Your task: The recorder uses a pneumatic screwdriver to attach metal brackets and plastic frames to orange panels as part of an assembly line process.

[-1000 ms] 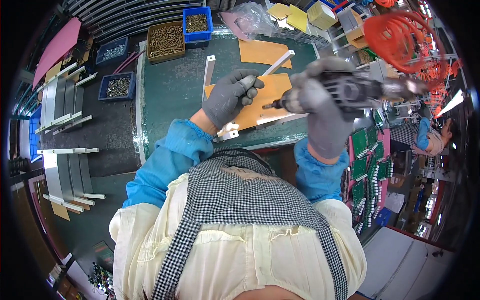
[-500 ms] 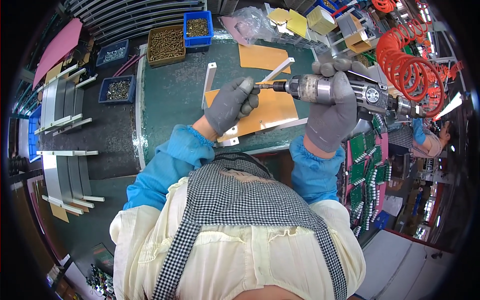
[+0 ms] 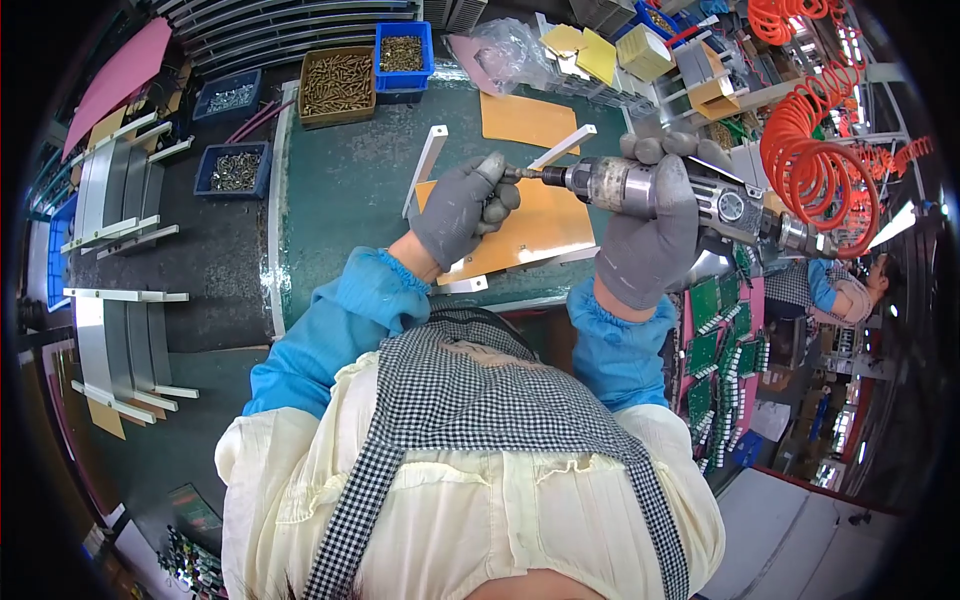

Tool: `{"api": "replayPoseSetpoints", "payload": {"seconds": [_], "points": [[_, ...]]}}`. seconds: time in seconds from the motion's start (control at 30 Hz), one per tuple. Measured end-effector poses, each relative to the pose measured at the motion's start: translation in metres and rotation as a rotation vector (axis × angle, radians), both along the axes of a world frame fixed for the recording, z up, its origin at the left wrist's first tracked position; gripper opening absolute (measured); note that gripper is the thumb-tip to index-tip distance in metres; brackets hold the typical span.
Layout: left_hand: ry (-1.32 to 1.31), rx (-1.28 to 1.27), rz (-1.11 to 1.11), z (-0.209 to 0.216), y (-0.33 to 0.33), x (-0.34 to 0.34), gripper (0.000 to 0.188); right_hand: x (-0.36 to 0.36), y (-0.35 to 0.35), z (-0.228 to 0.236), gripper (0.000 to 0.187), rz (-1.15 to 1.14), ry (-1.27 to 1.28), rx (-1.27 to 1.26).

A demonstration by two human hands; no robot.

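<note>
While the right hand (image 3: 648, 240) grips a power driver (image 3: 622, 186), its nose points at the left hand (image 3: 452, 215)

Where the driver crosses the view, its long axis runs nearly level from side to side, the nose toward the person's left and the rear dipping slightly toward the right, where an orange coiled hose (image 3: 815, 165) joins it. The right fingers are wrapped round the driver's body, the thumb laid across it. A slim brass-coloured piece (image 3: 529, 173) continues the driver's line at the nose; its far end is pinched between the left thumb and fingers. It is probably a screw, though too small here to be sure.

Both hands are in front of the person, at the near side of the green bench (image 3: 340, 200). Below them lies an orange board (image 3: 540, 215), with one white bar (image 3: 428, 165) slanting up beside its left edge and another white bar (image 3: 563, 147) by its far right corner. A second orange sheet (image 3: 528, 118) lies beyond. At the far left stand a brown box (image 3: 338, 118) of screws and, just beside it, a blue bin (image 3: 404, 80).
</note>
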State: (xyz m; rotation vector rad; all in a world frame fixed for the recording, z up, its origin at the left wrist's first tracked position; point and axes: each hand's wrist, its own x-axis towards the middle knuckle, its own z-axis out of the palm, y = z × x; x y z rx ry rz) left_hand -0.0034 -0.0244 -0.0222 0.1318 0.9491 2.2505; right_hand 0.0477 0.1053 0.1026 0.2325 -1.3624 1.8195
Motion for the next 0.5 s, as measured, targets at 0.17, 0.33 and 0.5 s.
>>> {"api": "replayPoseSetpoints", "payload": {"seconds": [0.17,0.33,0.5], "points": [[-0.048,0.041,0.054,-0.001,0.003,0.0,0.035,0.001,-0.009,-0.008,0.038,0.009,0.027,0.045],[-0.005,0.011,0.091,-0.002,0.003,0.0,0.036,-0.003,-0.011,-0.01,0.039,0.007,0.067,0.066],[0.043,-0.059,0.045,0.0,-0.001,0.003,0.031,-0.004,-0.012,-0.002,0.039,-0.022,0.062,0.011]]}}
